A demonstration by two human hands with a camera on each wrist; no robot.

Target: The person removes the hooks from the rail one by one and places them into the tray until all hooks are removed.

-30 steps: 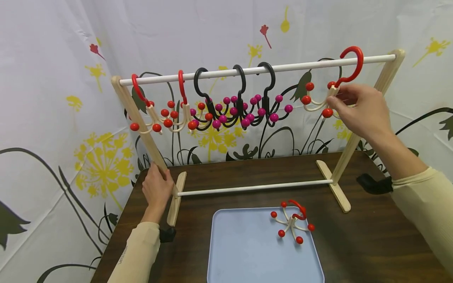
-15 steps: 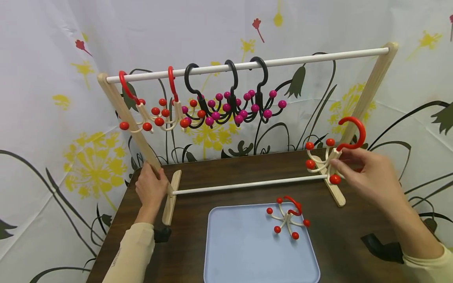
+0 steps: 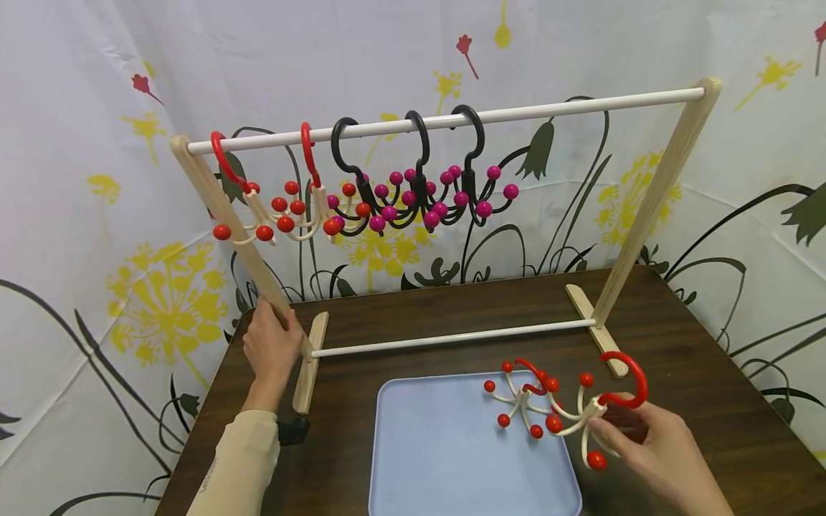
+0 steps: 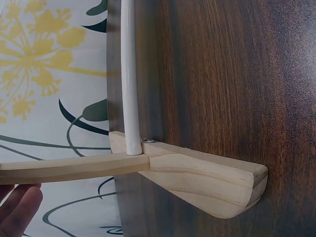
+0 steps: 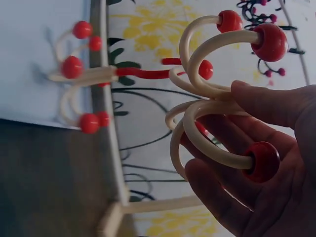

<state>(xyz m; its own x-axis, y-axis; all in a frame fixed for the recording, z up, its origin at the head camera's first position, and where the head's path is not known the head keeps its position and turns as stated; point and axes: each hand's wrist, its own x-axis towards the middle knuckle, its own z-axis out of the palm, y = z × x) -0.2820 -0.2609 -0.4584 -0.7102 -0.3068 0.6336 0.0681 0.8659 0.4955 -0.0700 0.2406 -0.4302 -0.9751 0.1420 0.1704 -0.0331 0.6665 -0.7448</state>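
My right hand [image 3: 658, 441] pinches the cream stem of a red-hooked hanger [image 3: 591, 411] just above the right edge of a blue tray [image 3: 452, 459]. Its red hook points up, and its curved arms end in red balls, seen close up in the right wrist view. A similar hanger [image 3: 521, 400] lies on the tray's far right part. My left hand [image 3: 272, 344] holds the lower left post [image 3: 222, 208] of a wooden rack; in the left wrist view only some fingers [image 4: 22, 210] show, beside the post.
On the rack's white top rail [image 3: 568, 109] hang two red-hooked hangers at the left and several black ones [image 3: 419, 190] with magenta balls. A lower white bar [image 3: 452, 338] joins the wooden feet [image 3: 308, 373]. Behind the dark table [image 3: 703, 380] hangs a flower-patterned cloth.
My right hand has brought the hanger down from beside the top rail, first to the right post, then to the tray's edge. My left hand stays on the post.
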